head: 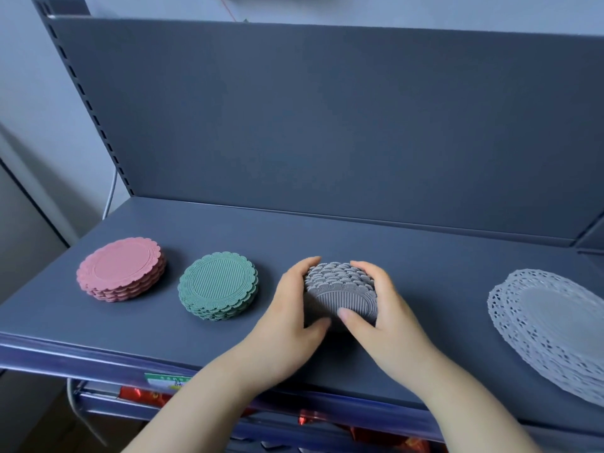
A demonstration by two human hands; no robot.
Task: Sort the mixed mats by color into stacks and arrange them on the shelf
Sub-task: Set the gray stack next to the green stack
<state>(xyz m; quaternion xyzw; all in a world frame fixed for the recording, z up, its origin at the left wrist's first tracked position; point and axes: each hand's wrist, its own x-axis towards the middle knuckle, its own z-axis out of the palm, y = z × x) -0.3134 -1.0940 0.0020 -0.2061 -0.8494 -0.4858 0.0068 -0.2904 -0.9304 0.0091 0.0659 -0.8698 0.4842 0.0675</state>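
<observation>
Shelf (327, 237): dark grey-blue board, carrying four groups of mats in a row from left to right.
Back panel (327, 109): same grey-blue, rising behind the board.
Slotted upright (85, 96): running along the left edge of the back panel.
Pink stack (121, 269): round scalloped mats, lying flat at the left end of the shelf, edges roughly lined up.
Green stack (218, 286): round scalloped mats with a ribbed centre, lying flat just right of the pink stack and apart from it.
Grey stack (341, 289): round scalloped mats, sitting right of the green stack near the middle of the shelf. It is tilting with its ribbed face toward the camera and its far edges fanning out in layers. Whether its lower edge is touching the board cannot be told, as the thumbs are covering it.
Left hand (287, 308): cupping the left side of the grey stack, fingers (307, 263) curling over the far rim, thumb pressing at the near rim.
Right hand (382, 308): cupping the right side of the grey stack, fingers curling over the far rim, thumb lying on the ribbed face.
Pale lace mats (552, 322): larger openwork rounds, lying in a loose, slightly offset pile at the right end, partly running out of frame.
Front rail (65, 351): bluish strip edging the shelf front.
Green label (166, 380): sitting on the rail below the left forearm; print too small to read.
Red foil items (140, 395): showing on the level beneath the shelf.
</observation>
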